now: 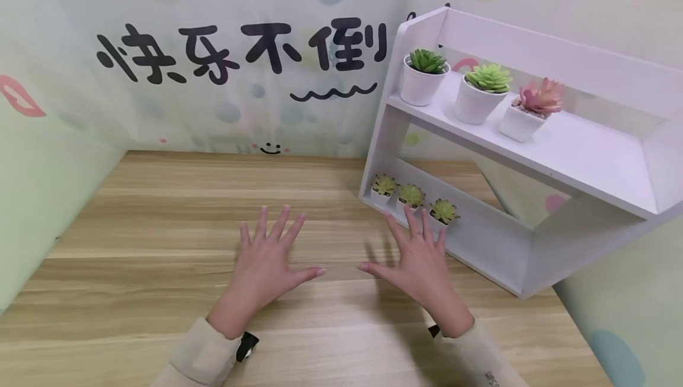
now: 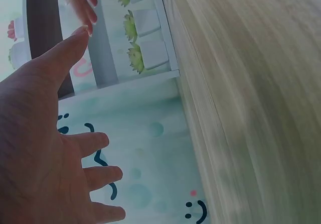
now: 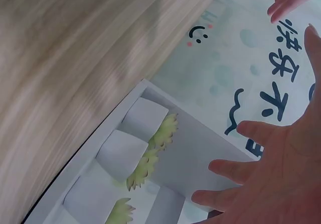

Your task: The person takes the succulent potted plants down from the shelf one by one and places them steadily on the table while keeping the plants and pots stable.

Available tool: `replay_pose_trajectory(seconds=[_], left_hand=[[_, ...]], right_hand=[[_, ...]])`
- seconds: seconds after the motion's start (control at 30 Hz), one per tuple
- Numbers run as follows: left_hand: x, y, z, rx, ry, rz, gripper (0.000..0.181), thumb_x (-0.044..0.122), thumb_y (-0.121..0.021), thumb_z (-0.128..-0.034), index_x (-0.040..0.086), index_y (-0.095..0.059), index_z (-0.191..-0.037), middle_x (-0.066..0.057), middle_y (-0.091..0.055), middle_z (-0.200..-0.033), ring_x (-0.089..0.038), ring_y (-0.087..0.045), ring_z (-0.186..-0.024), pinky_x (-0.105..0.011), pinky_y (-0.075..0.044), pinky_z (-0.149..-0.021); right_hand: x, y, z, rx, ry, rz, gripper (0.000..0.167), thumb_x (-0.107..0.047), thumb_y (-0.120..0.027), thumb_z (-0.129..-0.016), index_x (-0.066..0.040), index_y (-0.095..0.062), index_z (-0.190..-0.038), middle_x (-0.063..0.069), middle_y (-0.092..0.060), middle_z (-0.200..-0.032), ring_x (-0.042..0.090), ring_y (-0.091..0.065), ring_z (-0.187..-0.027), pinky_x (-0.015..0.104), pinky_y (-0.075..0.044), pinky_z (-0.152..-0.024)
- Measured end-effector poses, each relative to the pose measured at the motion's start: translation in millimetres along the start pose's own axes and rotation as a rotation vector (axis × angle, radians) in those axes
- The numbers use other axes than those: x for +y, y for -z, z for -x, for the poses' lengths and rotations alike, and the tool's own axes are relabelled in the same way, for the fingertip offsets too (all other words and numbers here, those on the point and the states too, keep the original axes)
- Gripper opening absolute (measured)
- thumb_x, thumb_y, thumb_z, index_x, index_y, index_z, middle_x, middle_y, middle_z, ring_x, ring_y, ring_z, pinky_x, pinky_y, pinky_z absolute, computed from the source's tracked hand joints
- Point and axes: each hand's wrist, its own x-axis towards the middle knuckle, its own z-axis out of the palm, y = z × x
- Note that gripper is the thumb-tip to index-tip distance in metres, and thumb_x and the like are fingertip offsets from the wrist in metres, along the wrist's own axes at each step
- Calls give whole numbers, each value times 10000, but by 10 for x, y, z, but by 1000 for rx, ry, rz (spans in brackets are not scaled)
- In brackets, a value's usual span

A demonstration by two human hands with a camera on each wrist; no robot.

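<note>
Both hands hang over the wooden table with fingers spread and nothing in them. My left hand (image 1: 262, 268) is left of centre in the head view, thumb pointing right; it also fills the left side of the left wrist view (image 2: 40, 133). My right hand (image 1: 423, 265) is in front of the white shelf (image 1: 482, 245), its fingertips overlapping the lower potted plants in the head view. Three small green succulents (image 1: 384, 185) in white pots stand on the lower level. The upper level holds a dark green plant (image 1: 427, 61), a light green one (image 1: 488, 79) and a pink one (image 1: 540, 98).
The wooden table (image 1: 176, 215) runs back to a wall (image 1: 197, 120) with black lettering and a small smiley face. A pale green wall (image 1: 48, 179) borders the left side. The shelf stands at an angle on the table's right part.
</note>
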Motion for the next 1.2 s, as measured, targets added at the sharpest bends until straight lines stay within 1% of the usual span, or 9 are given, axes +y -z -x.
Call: replay_pose_trajectory(seconds=[0.27,0.43,0.6,0.73,0.87,0.93,1.0,1.13,1.2], left_hand=[[41,3,-87,14,2,39,951,748,-603,-842,221,-339,-1589,-135,-276,-1671,-485,-104,-1552,-763,-137,-1186],[70,42,-156,15,16,109,835,597,-628,-923,150,-360,-1574,-198,-314,-1641,-503,-171,-1532,-742,-187,-1187],[127,98,-261,26,-43,178,800,454,-648,-965,31,-332,-1566,-254,-336,-1613,-499,-256,-1507,-656,-260,-1212],[212,165,-383,43,-109,248,800,398,-659,-971,-29,-316,-1555,-238,-363,-1605,-436,-314,-1504,-554,-298,-1236],[326,274,-520,56,-120,315,748,392,-639,-985,-2,-346,-1549,-202,-405,-1588,-375,-374,-1488,-525,-347,-1218],[388,345,-591,63,-117,360,721,392,-626,-992,11,-362,-1544,-188,-419,-1583,-357,-390,-1482,-521,-354,-1215],[444,414,-663,71,-112,403,690,391,-606,-1002,20,-378,-1537,-178,-427,-1582,-352,-395,-1481,-519,-351,-1218],[540,542,-815,96,-118,476,653,375,-601,-1002,41,-402,-1527,-162,-455,-1564,-346,-422,-1464,-518,-368,-1208],[589,595,-892,108,-119,509,646,374,-604,-1000,51,-410,-1525,-151,-473,-1550,-337,-443,-1449,-515,-382,-1199]], right_hand=[[103,107,84,30,-23,21,1114,-849,-666,-682,-283,-342,-1585,169,-241,-1673,517,-165,-1531,838,-167,-1108],[211,157,181,66,-51,-18,1088,-800,-706,-701,-267,-355,-1581,168,-246,-1669,516,-179,-1526,835,-206,-1096],[361,211,303,128,-77,-71,1054,-692,-780,-714,-216,-381,-1566,217,-311,-1627,547,-248,-1487,803,-246,-1107],[487,284,422,281,-73,-89,1013,-584,-848,-692,-128,-460,-1509,241,-425,-1554,544,-391,-1405,755,-370,-1057],[611,353,524,479,-33,-135,989,-747,-710,-760,-52,-529,-1440,252,-527,-1465,502,-489,-1335,704,-439,-1013],[672,389,557,565,-17,-153,1001,-806,-622,-782,-28,-557,-1410,256,-566,-1421,484,-531,-1295,641,-460,-1030],[724,431,585,635,-17,-163,1002,-820,-584,-794,-22,-570,-1399,251,-595,-1390,473,-560,-1261,598,-467,-1030],[813,512,629,771,-58,-146,957,-813,-586,-804,-54,-595,-1385,214,-651,-1325,449,-621,-1171,521,-507,-913],[861,551,645,836,-86,-150,936,-801,-599,-807,-56,-606,-1373,209,-669,-1289,441,-629,-1138,381,-523,-929]])
